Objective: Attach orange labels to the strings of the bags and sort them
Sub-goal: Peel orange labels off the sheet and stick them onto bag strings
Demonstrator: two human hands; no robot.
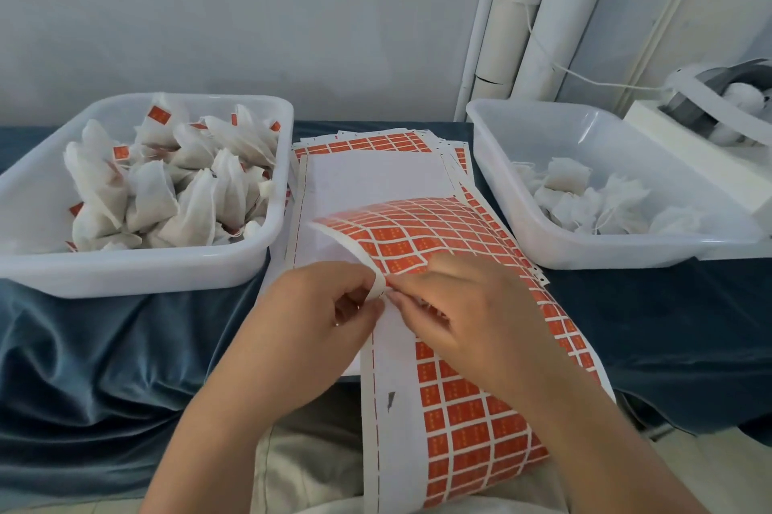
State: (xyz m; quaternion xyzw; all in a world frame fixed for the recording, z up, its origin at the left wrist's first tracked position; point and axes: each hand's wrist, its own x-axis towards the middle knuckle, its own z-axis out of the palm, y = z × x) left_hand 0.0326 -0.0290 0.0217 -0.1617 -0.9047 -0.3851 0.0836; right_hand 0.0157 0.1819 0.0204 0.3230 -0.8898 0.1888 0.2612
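A sheet of orange labels (422, 229) curls up over a stack of label sheets (376, 175) in the middle of the table. My left hand (321, 304) pinches the sheet's lifted white edge. My right hand (455, 313) rests on the sheet, its fingertips picking at a label right beside the left thumb. A white tub (37, 196) at the left holds many white bags (175, 183) with orange labels on them. Another white tub (518, 179) at the right holds several unlabelled bags (585, 196) with loose strings.
A blue velvet cloth (104, 354) covers the table. White pipes (530, 12) run up the wall at the back right. A white machine with a grey reel (710, 104) stands behind the right tub. The label sheet hangs over the table's front edge onto my lap.
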